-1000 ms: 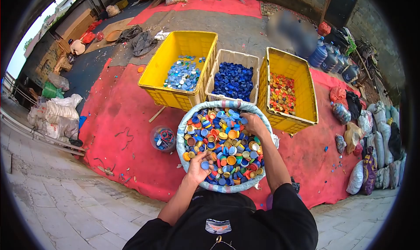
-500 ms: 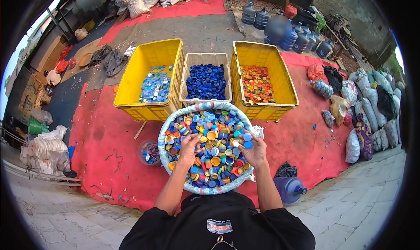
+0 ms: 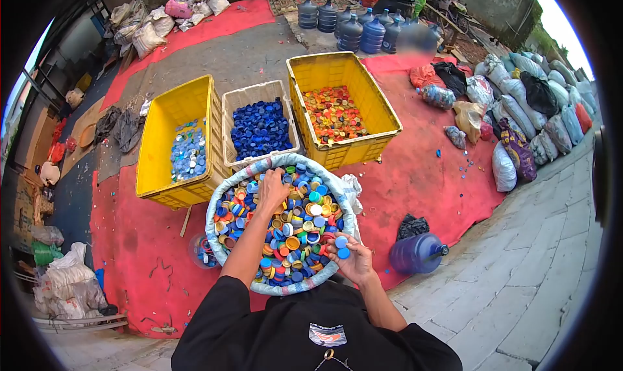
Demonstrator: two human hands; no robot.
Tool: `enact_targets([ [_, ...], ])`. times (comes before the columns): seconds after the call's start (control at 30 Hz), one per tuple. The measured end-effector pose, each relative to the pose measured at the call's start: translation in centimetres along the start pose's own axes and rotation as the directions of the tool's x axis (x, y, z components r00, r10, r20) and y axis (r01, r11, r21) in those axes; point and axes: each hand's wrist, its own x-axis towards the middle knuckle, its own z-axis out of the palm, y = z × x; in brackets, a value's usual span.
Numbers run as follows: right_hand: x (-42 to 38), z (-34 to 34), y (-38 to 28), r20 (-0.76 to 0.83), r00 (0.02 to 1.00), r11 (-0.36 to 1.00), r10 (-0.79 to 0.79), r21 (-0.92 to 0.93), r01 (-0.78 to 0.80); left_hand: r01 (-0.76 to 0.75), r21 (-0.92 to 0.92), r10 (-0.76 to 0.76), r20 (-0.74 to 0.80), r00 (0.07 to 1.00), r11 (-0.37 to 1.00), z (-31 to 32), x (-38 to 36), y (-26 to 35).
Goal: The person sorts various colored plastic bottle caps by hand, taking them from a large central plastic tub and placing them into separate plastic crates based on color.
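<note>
A round basket with a pale cloth-wrapped rim (image 3: pixel 217 241) stands in front of me, heaped with mixed plastic bottle caps (image 3: pixel 293 242). My left hand (image 3: pixel 274 191) reaches to the far side of the heap, its fingers bent down among the caps. The fingertips are partly hidden, so what they pinch does not show. At the basket's right near rim is my right hand (image 3: pixel 357 264), palm turned up and closed on light blue bottle caps (image 3: pixel 341 242).
Beyond the basket stand a yellow crate (image 3: pixel 149 170) with light blue caps, a white crate (image 3: pixel 228 121) with dark blue caps, and another yellow crate (image 3: pixel 383 115) with red, orange and yellow caps. A water jug (image 3: pixel 415 254) lies at right; filled sacks (image 3: pixel 519 105) are piled farther off.
My left hand has moved from the heap's left-middle to its far side. My right hand has drawn nearer to the rim, still with light blue caps. The view has turned right.
</note>
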Motion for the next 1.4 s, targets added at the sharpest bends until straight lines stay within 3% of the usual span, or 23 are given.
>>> enact_targets([
  [0.3,-0.4,-0.3,-1.1,0.040,0.995,0.996,-0.094,0.007,0.094,0.015,0.124,-0.033,0.147,0.989,0.992,-0.2,0.9,1.5],
  [0.6,-0.1,-0.8,-0.6,0.065,0.997,0.999,-0.042,0.015,0.041,0.028,0.099,-0.033,0.050,0.998,0.995,0.7,0.9,0.8],
  [0.7,-0.2,-0.3,-0.5,0.046,0.999,1.000,-0.022,-0.017,0.022,0.052,-0.186,-0.063,-0.054,0.997,0.981,0.9,0.7,-0.1],
  [0.73,-0.2,-0.3,-0.5,0.050,0.998,1.000,-0.022,-0.021,0.023,-0.025,-0.245,-0.010,-0.140,0.990,0.969,0.9,0.4,-0.5],
  [0.77,-0.2,-0.2,-0.4,0.056,0.998,0.999,-0.020,-0.025,0.022,0.117,-0.502,-0.140,-0.010,0.990,0.857,0.8,0.1,-1.0],
  [0.83,0.0,0.0,-0.3,0.060,0.998,0.999,-0.009,-0.040,0.011,0.399,-0.821,-0.266,0.311,0.912,0.408,-1.8,-1.3,0.3],
  [0.87,0.0,0.2,-0.3,0.059,0.998,0.999,-0.001,-0.051,0.004,0.387,-0.901,-0.235,0.340,0.911,0.197,-3.5,-2.6,1.6],
  [0.97,0.5,0.8,0.1,0.035,0.999,0.995,0.027,-0.092,-0.024,0.366,-0.860,-0.126,0.433,0.893,-0.356,-4.8,-5.6,1.1],
  [1.0,0.7,1.0,0.3,0.022,0.999,0.993,0.044,-0.108,-0.042,0.351,-0.821,-0.073,0.426,0.902,-0.449,-5.0,-6.7,0.7],
  [1.13,2.3,1.8,1.5,0.022,0.996,0.983,0.087,-0.166,-0.083,0.328,-0.720,-0.025,0.432,0.901,-0.611,-6.6,-10.9,0.7],
  [1.4,4.0,4.8,4.8,0.018,0.982,0.935,0.190,-0.308,-0.175,0.278,-0.677,-0.136,0.491,0.861,-0.682,-6.1,-18.4,-0.7],
])
